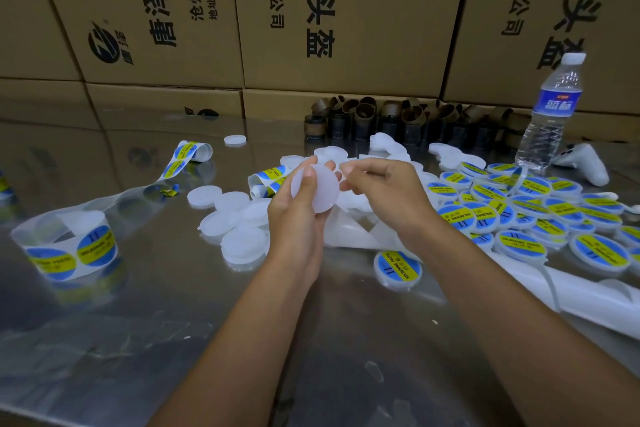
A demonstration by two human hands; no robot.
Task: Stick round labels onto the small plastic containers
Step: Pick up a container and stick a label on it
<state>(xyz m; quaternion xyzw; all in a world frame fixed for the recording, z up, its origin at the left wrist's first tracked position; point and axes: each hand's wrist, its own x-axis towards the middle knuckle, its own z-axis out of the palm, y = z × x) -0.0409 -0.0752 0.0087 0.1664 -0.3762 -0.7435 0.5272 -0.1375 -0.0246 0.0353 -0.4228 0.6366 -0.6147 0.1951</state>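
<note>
Head view: my left hand (295, 224) grips one blank container (320, 192) up off the surface (138, 340), fingers curled round its left edge, flat face towards me, no label on it yet. My right hand (384, 194) is at its right rim, fingers bent with tips close together; can't tell if they pinch a label or touch the rim. Done: a big heap of labelled containers (519, 208) on my right. Left: a cluster of blank ones (239, 222) just left of my hands, more behind them. Label strip (65, 250) far left has stickers remaining. I'd judge we're past halfway.
</note>
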